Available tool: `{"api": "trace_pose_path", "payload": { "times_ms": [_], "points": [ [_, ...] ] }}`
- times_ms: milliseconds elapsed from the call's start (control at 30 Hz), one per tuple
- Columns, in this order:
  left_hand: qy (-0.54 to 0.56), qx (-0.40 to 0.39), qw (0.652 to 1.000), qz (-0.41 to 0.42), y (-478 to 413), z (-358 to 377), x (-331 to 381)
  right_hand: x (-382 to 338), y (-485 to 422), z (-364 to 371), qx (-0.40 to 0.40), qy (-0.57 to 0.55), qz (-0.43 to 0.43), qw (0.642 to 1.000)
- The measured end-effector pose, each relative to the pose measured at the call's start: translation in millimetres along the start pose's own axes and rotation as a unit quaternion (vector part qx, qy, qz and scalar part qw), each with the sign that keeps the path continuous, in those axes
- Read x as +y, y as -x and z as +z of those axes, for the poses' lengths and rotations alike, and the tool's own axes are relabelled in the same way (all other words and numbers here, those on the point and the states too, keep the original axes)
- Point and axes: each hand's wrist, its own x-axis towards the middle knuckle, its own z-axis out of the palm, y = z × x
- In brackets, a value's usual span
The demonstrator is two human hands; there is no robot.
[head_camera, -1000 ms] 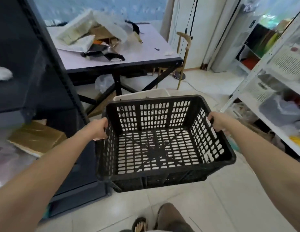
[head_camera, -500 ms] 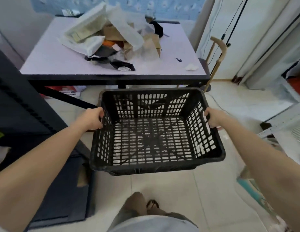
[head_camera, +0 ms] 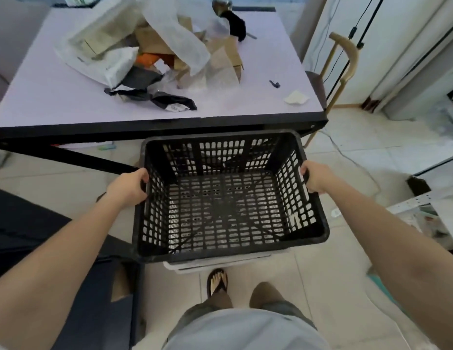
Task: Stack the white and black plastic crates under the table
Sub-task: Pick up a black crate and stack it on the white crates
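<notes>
**A:** Where was the black crate (head_camera: 220,251) at that point?

**B:** In the air, just short of the near edge of the table (head_camera: 43,97). The left hand (head_camera: 128,188) was curled round the left rim. The right hand (head_camera: 315,179) was wrapped over the right rim, with its fingers hooked inside the lattice wall.

**A:** And the white crate (head_camera: 220,263)?

**B:** On the floor (head_camera: 346,286) directly beneath. Only a strip of its near rim showed below the black one, just ahead of the sandalled foot (head_camera: 216,280). I couldn't tell whether the two touched.

**A:** So how would you have nested them?

**B:** I'd have kept the black crate level, squared its corners to the white rim, and lowered it straight down. A tilted drop would likely jam on one corner. Since the white rim peeked out on the near side, the black crate probably wanted drawing back towards the body first.

**A:** Any risk to the fingers?

**B:** Possibly. Hooked fingers could get pinched between the rims, so I'd have eased the grip off late. The stack would then need sliding under the table, clear of the diagonal brace (head_camera: 94,160).
</notes>
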Motion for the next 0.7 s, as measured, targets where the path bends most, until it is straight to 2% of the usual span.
{"api": "trace_pose_path", "payload": {
  "times_ms": [333, 700],
  "points": [
    [0.003, -0.014, 1.000, -0.018, -7.8, 7.6, 8.9, 14.8, -28.8, 3.7, -0.045, 0.016, -0.017, 0.999],
    [0.009, -0.021, 0.999, -0.047, 0.5, 15.1, 18.1, 23.3, -35.3, 6.9, -0.052, -0.001, -0.010, 0.999]
  ]
}}
